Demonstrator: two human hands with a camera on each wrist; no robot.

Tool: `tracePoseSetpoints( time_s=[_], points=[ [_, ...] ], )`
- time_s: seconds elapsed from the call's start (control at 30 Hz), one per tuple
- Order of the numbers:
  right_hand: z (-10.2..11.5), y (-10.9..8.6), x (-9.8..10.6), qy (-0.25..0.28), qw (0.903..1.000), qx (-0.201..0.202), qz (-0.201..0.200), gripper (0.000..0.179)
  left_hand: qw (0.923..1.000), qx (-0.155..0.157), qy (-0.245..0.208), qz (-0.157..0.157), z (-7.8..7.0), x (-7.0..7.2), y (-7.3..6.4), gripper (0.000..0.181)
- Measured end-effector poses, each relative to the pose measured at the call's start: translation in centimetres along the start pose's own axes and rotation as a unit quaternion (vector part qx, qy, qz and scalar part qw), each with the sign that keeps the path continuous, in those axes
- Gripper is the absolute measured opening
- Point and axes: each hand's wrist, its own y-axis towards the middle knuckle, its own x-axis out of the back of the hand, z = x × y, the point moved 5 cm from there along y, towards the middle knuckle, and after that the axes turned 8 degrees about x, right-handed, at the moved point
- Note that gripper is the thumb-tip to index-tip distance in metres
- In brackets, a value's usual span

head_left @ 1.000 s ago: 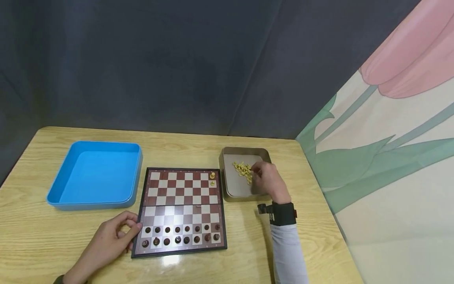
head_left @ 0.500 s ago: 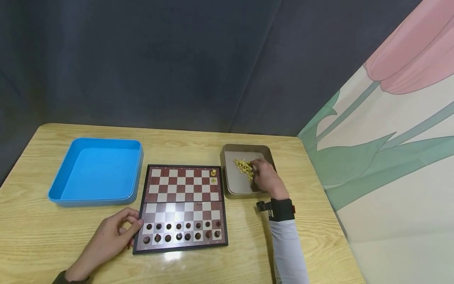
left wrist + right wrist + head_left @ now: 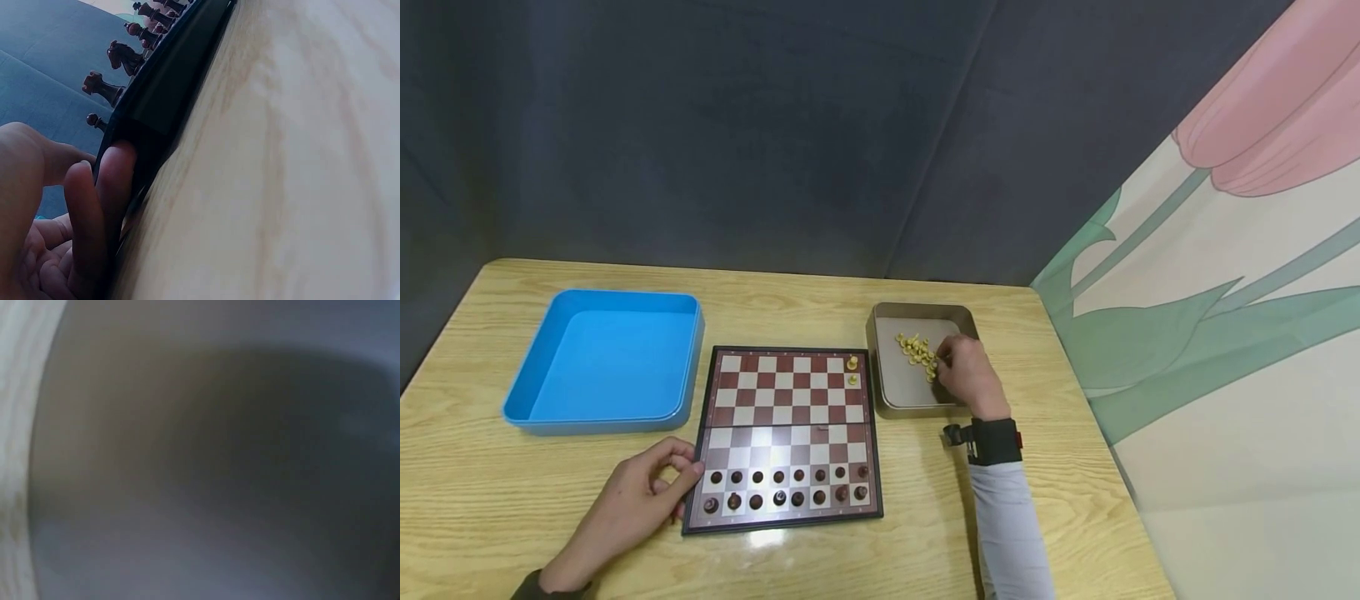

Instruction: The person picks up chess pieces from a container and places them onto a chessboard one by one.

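Lying beside right grip point(image 3: 972, 379): yellow chessmen point(image 3: 917, 349)

An indoor corner; whether it belongs to a home, a lab or an office cannot be told. A pale wood-grain table point(image 3: 1082, 500) sits against a dark, creased cloth point(image 3: 737, 142), and to its right a cream wall point(image 3: 1262, 442) shows large pink flowers point(image 3: 1285, 108) with green leaves point(image 3: 1157, 346).

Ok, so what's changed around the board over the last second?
Inside the brown tray, the right hand stretched its fingers over the yellow pieces, then curled them back at the pile's right side; whether they hold one isn't visible. The left hand stays at the chessboard's left edge, and the pieces standing on it look unchanged.
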Motion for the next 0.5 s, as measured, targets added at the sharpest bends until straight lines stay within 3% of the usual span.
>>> tracePoseSetpoints(
  time_s=[0.5],
  points=[
    [-0.04,-0.13,-0.17,-0.011,0.9995,0.027,-0.011,0.026,1.0,-0.002,-0.005,0.0,-0.06,0.08,0.0,0.035]
  ],
)
